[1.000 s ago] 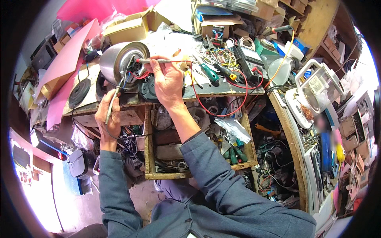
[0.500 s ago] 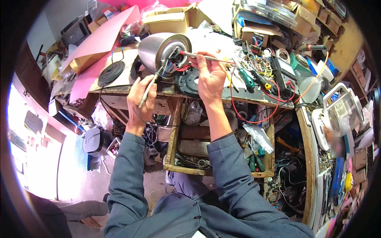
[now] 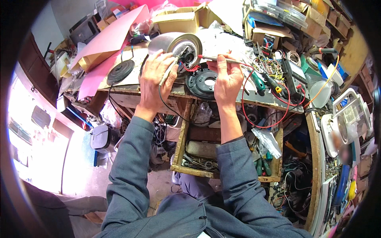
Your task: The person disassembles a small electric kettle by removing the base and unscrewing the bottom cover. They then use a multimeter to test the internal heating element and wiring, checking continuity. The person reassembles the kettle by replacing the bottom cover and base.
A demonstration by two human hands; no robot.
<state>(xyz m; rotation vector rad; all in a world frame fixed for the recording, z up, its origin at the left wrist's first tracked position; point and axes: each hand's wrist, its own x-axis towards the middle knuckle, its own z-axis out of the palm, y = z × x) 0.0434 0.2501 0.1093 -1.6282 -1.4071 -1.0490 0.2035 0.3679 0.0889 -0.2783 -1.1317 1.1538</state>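
My left hand (image 3: 156, 75) grips a pale probe (image 3: 167, 73) with a black lead; its fingers reach onto the front of a steel kettle-like vessel (image 3: 162, 41), tipped on its side with the wired underside (image 3: 187, 55) facing right. The probe's upper end is by that wiring; exact contact is unclear. My right hand (image 3: 227, 77) pinches a second probe (image 3: 210, 58) with a red lead, its tip at the right edge of the underside. A black ring-shaped base (image 3: 198, 85) lies below the vessel, between my hands.
A black disc (image 3: 121, 71) and pink sheets (image 3: 99, 43) lie left. Cardboard boxes (image 3: 174, 22) stand behind. A meter (image 3: 291, 75), wires and screwdrivers (image 3: 258, 83) crowd the right. An open drawer (image 3: 194, 172) with tools sits below the bench edge. Grey clothing (image 3: 83, 204) shows lower left.
My left hand has risen onto the vessel's front. My right probe's tip has shifted right, from the wired centre to its edge. The whole view has shifted as my head moved.
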